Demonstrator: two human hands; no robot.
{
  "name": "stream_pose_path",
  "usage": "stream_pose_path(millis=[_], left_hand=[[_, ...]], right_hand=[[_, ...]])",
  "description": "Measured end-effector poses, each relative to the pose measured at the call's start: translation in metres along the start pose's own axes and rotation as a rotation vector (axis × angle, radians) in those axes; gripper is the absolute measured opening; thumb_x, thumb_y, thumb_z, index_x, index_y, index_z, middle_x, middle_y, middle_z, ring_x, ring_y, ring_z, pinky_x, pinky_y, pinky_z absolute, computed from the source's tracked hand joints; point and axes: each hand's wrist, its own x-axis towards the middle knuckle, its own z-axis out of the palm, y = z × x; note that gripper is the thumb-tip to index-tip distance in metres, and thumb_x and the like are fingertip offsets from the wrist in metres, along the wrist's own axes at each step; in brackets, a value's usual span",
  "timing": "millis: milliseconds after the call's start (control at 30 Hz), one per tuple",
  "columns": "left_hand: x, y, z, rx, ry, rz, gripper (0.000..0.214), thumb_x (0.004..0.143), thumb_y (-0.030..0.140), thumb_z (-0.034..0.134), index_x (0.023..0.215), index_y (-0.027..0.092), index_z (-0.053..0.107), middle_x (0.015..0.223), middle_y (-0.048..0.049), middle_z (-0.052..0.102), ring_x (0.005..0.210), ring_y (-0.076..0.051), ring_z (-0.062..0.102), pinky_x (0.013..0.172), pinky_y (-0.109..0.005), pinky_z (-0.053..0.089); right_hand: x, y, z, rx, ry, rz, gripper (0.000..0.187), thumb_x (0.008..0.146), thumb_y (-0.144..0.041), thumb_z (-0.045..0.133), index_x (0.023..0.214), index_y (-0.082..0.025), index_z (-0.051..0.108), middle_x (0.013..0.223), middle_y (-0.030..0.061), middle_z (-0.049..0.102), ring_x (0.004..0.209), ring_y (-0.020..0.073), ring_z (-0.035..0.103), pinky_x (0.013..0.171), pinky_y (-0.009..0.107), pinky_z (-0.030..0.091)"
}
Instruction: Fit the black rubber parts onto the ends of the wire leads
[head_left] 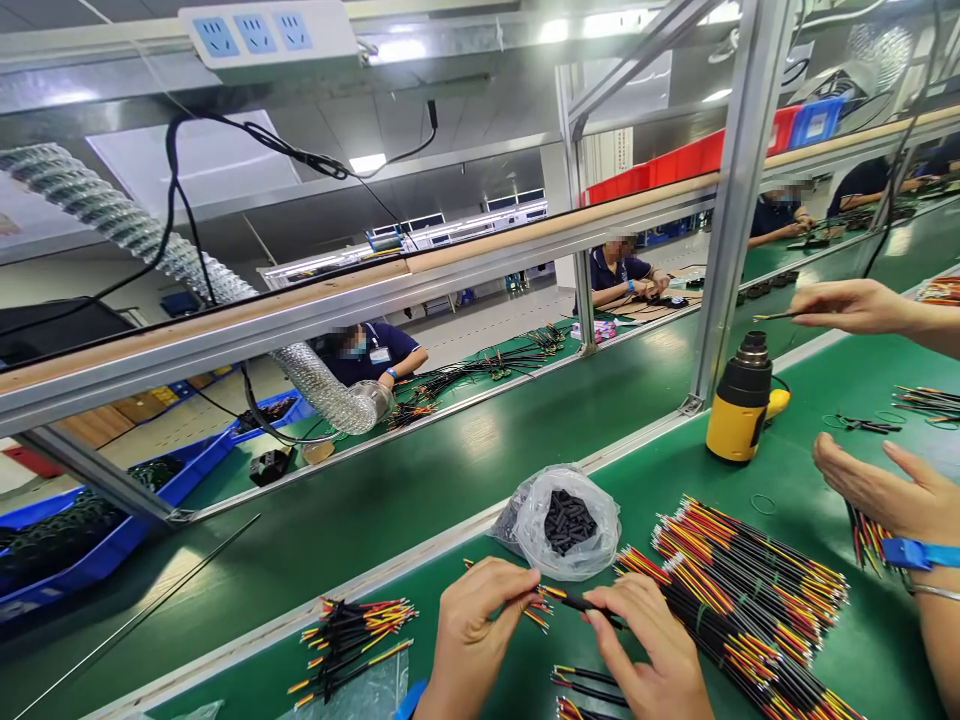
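Green assembly bench point(877, 640), factory room. Left hand point(480, 640) and right hand point(645, 655) both pinch 1 sleeved wire bundle point(577, 603), black sleeve between the fingers, held just above the bench below a clear plastic bag point(566, 525) of black sleeves. Larger wire pile point(750, 610) lies right of the hands, smaller wire pile point(352, 640) left. Yellow heat gun point(739, 400) stands beyond. Co-worker's hands point(855, 305) are at right edge.

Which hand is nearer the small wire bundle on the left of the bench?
Left hand: it is just right of the small wire bundle, not touching it. The right hand is farther away, beyond the left hand. Both pinch a black-sleeved wire.
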Motion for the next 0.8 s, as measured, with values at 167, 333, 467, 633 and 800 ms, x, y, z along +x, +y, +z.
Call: stream_pose_path(millis=[167,333,467,633,800], left_hand=[[0.002,0.003,-0.004,0.11,-0.038,0.016,0.021,0.085,0.008,0.071,0.101,0.022,0.073,0.083,-0.0007,0.078,0.073,-0.016,0.07,0.07,-0.025,0.054],[0.003,0.006,-0.009,0.169,-0.087,0.134,0.023,0.089,0.005,0.063,0.108,0.018,0.068,0.086,-0.0048,0.076,0.077,-0.018,0.068,0.07,-0.027,0.054],[0.003,0.005,-0.014,0.224,-0.153,0.178,0.025,0.091,0.005,0.059,0.113,0.016,0.065,0.09,-0.0079,0.075,0.082,-0.02,0.067,0.072,-0.03,0.054],[0.002,0.005,-0.019,0.265,-0.224,0.163,0.028,0.093,0.005,0.057,0.116,0.018,0.063,0.094,-0.0081,0.075,0.084,-0.021,0.067,0.074,-0.032,0.053],[-0.001,0.005,-0.026,0.313,-0.338,0.155,0.031,0.095,0.006,0.051,0.122,0.02,0.062,0.097,-0.0096,0.075,0.087,-0.022,0.066,0.075,-0.033,0.052]], right_hand=[[-0.002,0.001,0.001,-0.021,-0.009,-0.041,0.025,0.087,-0.005,0.061,0.106,-0.021,0.06,0.083,0.0024,0.071,0.071,0.0182,0.064,0.075,0.037,0.05],[0.001,0.001,0.001,-0.018,-0.036,-0.05,0.021,0.088,-0.007,0.06,0.105,-0.02,0.06,0.083,0.0029,0.071,0.072,0.0179,0.065,0.074,0.036,0.051],[0.004,-0.001,0.001,-0.019,-0.053,-0.085,0.021,0.088,-0.007,0.06,0.106,-0.019,0.061,0.082,0.0029,0.071,0.07,0.0173,0.066,0.075,0.035,0.051],[0.006,-0.004,0.001,-0.038,-0.103,-0.098,0.026,0.085,-0.005,0.061,0.106,-0.02,0.061,0.081,0.002,0.071,0.067,0.0173,0.065,0.074,0.036,0.052],[0.002,-0.006,0.002,0.005,-0.164,-0.041,0.024,0.086,-0.008,0.062,0.103,-0.023,0.062,0.081,0.0011,0.072,0.067,0.018,0.065,0.074,0.036,0.053]])
